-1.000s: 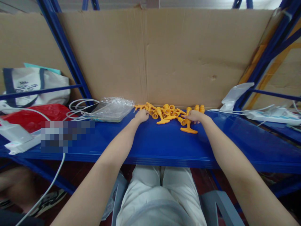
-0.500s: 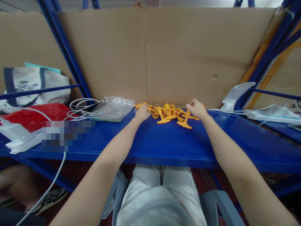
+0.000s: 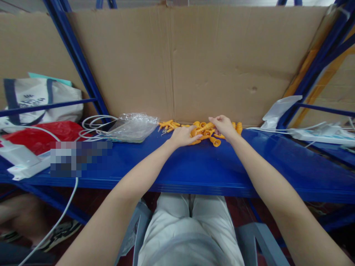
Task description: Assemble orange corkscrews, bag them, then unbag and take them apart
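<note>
Several yellow plastic pieces, some with a flared cup end, lie in a heap on the blue shelf against the cardboard. My left hand is at the heap's left front, thumb and fingers apart around the end of a yellow piece; whether it grips it is unclear. My right hand is closed on a yellow piece that slants down to the left toward my left hand. Small yellow parts with metal bits lie left of the heap. More yellow pieces stand out behind my right wrist.
On the left are a clear plastic bag, coiled white cable, a red bag, a white power strip and a canvas bag. A white power strip lies at right. A person's leg shows at lower left.
My left hand has moved right, off the small parts and onto the heap. My right hand has moved left, and the yellow piece in it now slants toward my left hand.
</note>
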The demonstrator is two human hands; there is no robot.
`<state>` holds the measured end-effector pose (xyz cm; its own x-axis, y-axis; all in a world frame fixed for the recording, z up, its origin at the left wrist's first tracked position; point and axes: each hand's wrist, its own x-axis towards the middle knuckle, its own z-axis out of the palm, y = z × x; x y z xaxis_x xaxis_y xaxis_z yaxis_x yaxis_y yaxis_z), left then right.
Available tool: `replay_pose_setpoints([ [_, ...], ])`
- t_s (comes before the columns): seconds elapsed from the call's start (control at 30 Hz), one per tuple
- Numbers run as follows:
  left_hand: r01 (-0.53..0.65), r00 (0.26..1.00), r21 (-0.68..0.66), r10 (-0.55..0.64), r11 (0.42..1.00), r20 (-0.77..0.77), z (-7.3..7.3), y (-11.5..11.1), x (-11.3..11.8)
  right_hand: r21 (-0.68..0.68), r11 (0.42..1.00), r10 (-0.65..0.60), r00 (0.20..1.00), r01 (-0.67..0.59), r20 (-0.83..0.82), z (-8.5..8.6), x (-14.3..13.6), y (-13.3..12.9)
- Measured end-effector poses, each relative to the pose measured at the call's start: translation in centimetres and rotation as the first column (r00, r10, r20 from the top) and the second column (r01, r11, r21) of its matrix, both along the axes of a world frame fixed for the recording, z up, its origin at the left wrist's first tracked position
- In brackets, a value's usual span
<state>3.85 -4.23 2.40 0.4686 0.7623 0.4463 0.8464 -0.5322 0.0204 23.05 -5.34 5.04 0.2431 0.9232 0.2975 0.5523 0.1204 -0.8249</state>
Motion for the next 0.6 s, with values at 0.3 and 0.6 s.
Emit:
replay_pose_setpoints([
  [0.3, -0.097, 0.995, 0.000, 0.097, 0.995, 0.032, 0.0, 0.8, -0.7, -0.227, 0.892, 0.398, 0.917, -0.391, -0.017, -0.9, -0.2, -0.9],
  [0.6, -0.067, 0.998, 0.081, 0.066, 0.994, 0.017, -0.2, 0.7, -0.3, -0.276, 0.804, 0.556, 0.830, -0.526, 0.038, -1.6, -1.7, -1.4],
])
